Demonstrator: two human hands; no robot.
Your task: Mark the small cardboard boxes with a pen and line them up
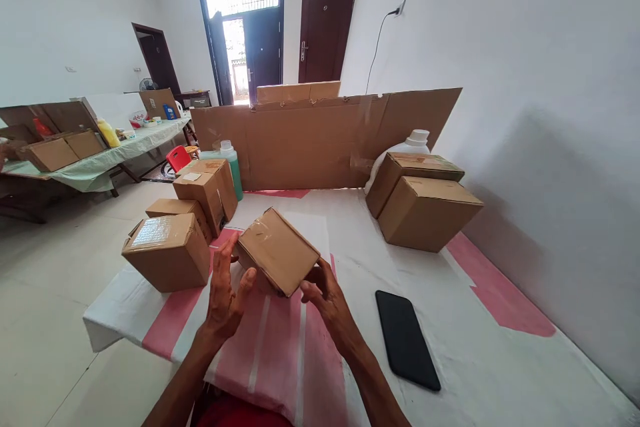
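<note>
I hold a small brown cardboard box (278, 250) with clear tape on top, lifted and tilted above the table. My left hand (225, 293) cups its left side with fingers spread along the edge. My right hand (327, 297) grips its lower right corner. Below the box lies a white and pink striped cloth (280, 347) covering the table.
Three taped boxes (167, 250) sit stacked at the left edge, two larger boxes (425, 207) at the right beside a white jug (415, 141). A black phone (406, 339) lies flat at my right. A cardboard sheet (320, 140) stands along the back. A green bottle (231, 163) stands behind the left boxes.
</note>
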